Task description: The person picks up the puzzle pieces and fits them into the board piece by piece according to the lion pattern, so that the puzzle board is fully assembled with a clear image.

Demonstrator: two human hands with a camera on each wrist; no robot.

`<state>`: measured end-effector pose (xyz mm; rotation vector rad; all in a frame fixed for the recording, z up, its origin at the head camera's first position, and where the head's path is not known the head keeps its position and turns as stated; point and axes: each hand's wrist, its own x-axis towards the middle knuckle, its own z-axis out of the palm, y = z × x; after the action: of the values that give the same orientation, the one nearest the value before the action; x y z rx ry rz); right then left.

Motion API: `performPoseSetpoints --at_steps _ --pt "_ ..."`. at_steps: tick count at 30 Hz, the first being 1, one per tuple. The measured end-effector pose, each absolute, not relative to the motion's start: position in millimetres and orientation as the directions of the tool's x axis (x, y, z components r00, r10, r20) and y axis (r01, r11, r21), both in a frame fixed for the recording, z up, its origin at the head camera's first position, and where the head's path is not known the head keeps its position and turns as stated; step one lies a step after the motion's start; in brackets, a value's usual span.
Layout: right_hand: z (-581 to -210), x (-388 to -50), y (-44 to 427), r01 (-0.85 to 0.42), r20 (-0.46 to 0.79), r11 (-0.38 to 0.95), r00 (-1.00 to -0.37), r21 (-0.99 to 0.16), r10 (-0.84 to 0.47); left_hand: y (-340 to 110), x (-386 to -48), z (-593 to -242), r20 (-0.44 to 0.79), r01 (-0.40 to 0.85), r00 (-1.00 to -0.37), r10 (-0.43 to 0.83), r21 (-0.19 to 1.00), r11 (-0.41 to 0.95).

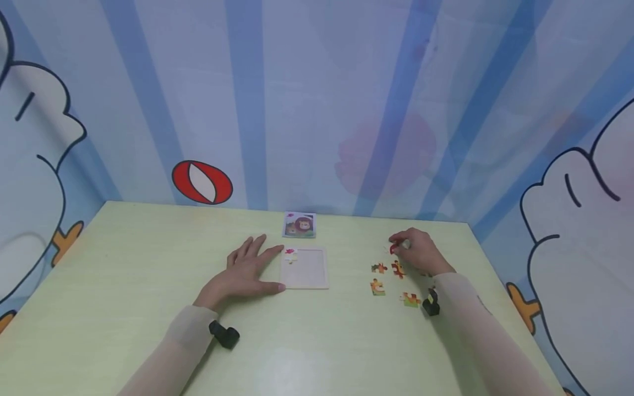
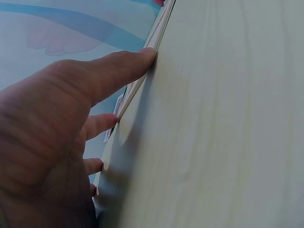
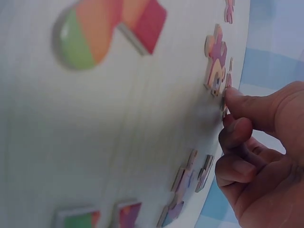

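My left hand [image 1: 242, 274] lies with spread fingers at the left side of a shallow white puzzle tray [image 1: 322, 269]. Its thumb and index finger touch the tray's edge; the left wrist view shows the thumb [image 2: 121, 69] against that rim. A pink-and-white puzzle piece [image 1: 290, 253] sits in the tray's top left corner. At the right, my right hand [image 1: 420, 252] pinches a reddish puzzle piece [image 1: 393, 249] between thumb and fingers, low over the table. In the right wrist view the fingertips mostly hide this piece.
Loose puzzle pieces lie near the right hand, among them an orange one [image 1: 398, 269], a brown one [image 1: 379, 268], a yellow one [image 1: 377, 287] and a green-edged one [image 1: 410, 300]. A lion picture card [image 1: 299, 225] lies behind the tray. A printed curtain [image 1: 307, 110] borders the table.
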<state>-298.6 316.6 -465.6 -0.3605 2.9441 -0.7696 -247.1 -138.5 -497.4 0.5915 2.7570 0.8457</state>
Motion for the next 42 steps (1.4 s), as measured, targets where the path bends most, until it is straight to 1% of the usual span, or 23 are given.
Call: performPoseSetpoints --at_steps 8,12,18,24,28,36,42 --pt "-464.5 -298.2 313.0 -0.129 -0.066 0.831 -0.979 -0.541 -0.195 -137.7 -245.8 -494.0 -0.08 0.311 -0.901 0.427 0.569 0.761" --pt "-462.1 -296.0 310.5 -0.113 -0.064 0.807 -0.981 -0.58 -0.183 -138.1 -245.2 -492.6 -0.064 0.323 -0.898 0.436 0.575 0.751" --pt "-461.2 -295.7 311.9 -0.123 -0.035 0.77 -0.982 -0.626 -0.185 -136.7 -245.6 -492.3 -0.061 0.32 -0.9 0.431 0.577 0.751" --pt "-459.8 -295.5 311.1 -0.021 -0.095 0.668 -0.986 -0.744 -0.137 -136.7 -245.0 -490.4 -0.063 0.323 -0.898 0.435 0.576 0.751" --pt "-456.5 -295.5 308.5 0.02 -0.12 0.596 -0.984 -0.803 -0.129 -136.0 -245.2 -489.6 -0.055 0.329 -0.896 0.44 0.583 0.743" --pt "-450.3 -299.2 297.0 0.08 -0.158 0.476 -0.979 -0.876 -0.127 -136.0 -248.4 -493.2 -0.051 0.332 -0.898 0.437 0.574 0.749" --pt "-448.9 -293.9 281.5 0.069 -0.151 0.439 -0.977 -0.896 -0.154 -139.1 -244.5 -488.1 -0.059 0.338 -0.891 0.449 0.573 0.746"
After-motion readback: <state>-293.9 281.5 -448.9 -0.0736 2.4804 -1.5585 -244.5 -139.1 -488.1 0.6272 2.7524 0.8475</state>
